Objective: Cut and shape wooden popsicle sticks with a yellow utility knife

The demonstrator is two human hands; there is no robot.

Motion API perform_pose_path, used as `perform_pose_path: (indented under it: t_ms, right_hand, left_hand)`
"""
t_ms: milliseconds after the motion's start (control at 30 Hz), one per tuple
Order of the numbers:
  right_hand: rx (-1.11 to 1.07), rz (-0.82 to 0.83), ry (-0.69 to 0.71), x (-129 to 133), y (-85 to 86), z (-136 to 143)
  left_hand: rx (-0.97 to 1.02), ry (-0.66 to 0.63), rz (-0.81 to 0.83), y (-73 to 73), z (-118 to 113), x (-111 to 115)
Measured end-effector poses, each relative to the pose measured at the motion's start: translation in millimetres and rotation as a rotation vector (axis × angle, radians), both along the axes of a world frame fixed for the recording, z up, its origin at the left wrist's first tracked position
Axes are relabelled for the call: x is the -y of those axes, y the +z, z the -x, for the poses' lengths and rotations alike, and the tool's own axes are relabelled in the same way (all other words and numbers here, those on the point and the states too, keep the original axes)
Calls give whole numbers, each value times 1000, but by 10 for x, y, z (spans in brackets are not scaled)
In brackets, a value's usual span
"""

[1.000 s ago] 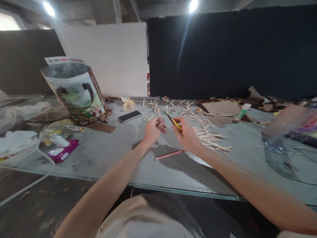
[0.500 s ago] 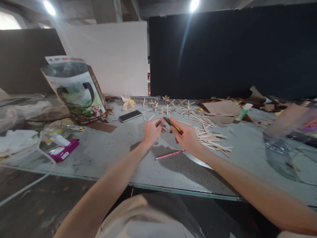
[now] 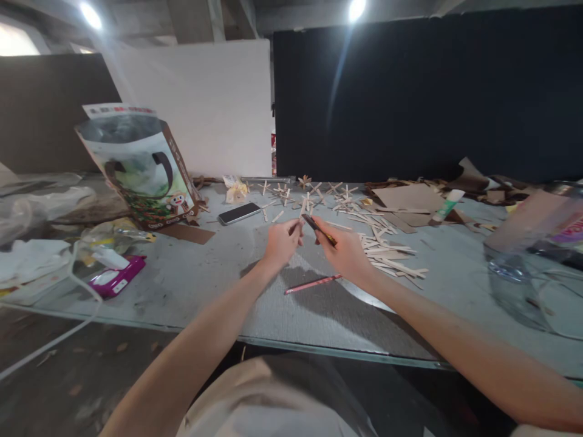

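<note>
Grey, faintly grained surface [image 3: 200, 291] spreads before a smooth white panel [image 3: 228, 109] and a matte black panel [image 3: 419, 91]. Left hand [image 3: 280, 244] has its grip closed, pinching a thin, pale strip [image 3: 303, 207]; right hand [image 3: 345, 247] has its grip wrapped around a slim black-and-yellow cutter [image 3: 320, 230], tip near the strip. Narrow, flat sticks [image 3: 394, 264] lie heaped beside the right forearm

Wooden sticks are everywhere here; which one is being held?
The stick poking up from the left hand, near the knife in the right hand. The other sticks are on the table.
</note>
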State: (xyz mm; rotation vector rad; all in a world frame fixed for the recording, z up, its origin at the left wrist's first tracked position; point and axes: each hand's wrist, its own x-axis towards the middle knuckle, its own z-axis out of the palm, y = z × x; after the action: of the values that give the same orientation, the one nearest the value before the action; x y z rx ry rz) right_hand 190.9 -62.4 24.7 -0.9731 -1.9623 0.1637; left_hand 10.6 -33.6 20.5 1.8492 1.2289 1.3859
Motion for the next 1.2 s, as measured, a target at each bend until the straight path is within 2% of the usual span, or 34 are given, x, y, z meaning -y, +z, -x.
perform_pose_path:
  t_ms: [267,567,767,967,1200]
  right_hand:
    - [21,71,-14,-28,-10,0]
    - [-55,169,28,2,-25,57]
    - [-285,432,148,78,26,143]
    - [-525,712,204,119,32,233]
    - [-684,819,278,169,36,277]
  left_hand:
    - [-51,65,-20,-71,-3,-30]
    - [-17,57,-33,-162,-9,-48]
    - [12,96,-31,-185,-35,-46]
    - [59,123,-34,-175,-75,-44]
    - [91,128,-69,-180,-131,0]
